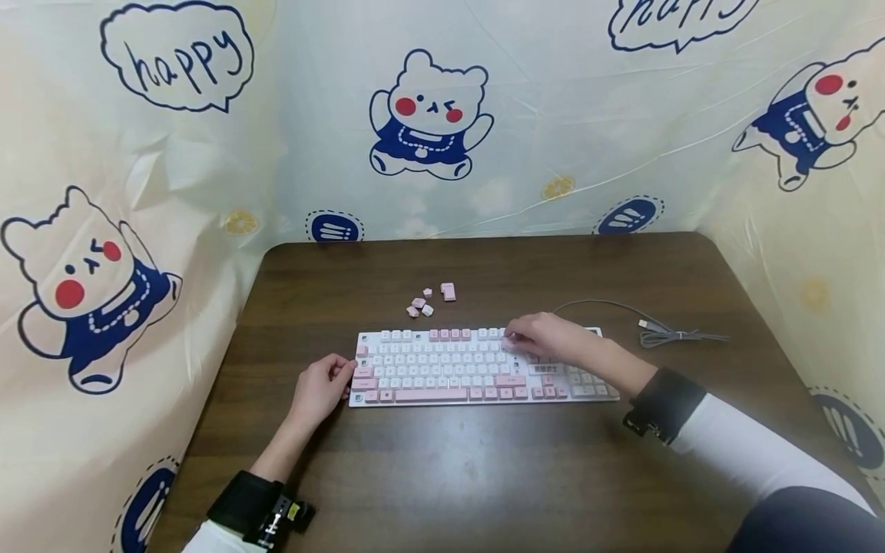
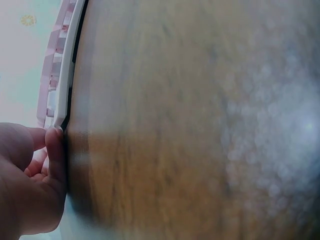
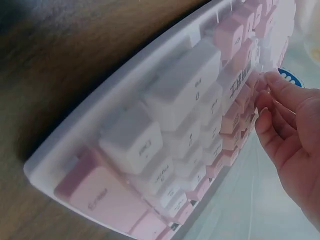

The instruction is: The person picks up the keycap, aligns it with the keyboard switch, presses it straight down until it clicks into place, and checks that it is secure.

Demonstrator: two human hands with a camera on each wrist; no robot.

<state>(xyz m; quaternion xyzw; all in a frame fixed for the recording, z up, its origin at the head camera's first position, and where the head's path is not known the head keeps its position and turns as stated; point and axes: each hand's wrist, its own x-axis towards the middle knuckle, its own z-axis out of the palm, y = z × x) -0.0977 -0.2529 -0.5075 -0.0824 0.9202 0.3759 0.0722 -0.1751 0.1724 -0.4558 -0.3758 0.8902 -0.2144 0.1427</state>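
A white and pink keyboard lies on the brown table. My left hand is at its left end; in the left wrist view, the thumb and fingers pinch the keyboard's edge at a corner. Over the upper right part of the keys is my right hand. Its thumb and fingertips, in the right wrist view, pinch a small pale pink keycap right at the key rows, partly hidden by the fingers. Several loose pink and white keycaps lie behind the keyboard, with a larger pink keycap beside them.
A grey cable, bundled with a tie, lies right of the keyboard. The brown table extends in front of it. Printed cloth with bears hangs around the back and sides.
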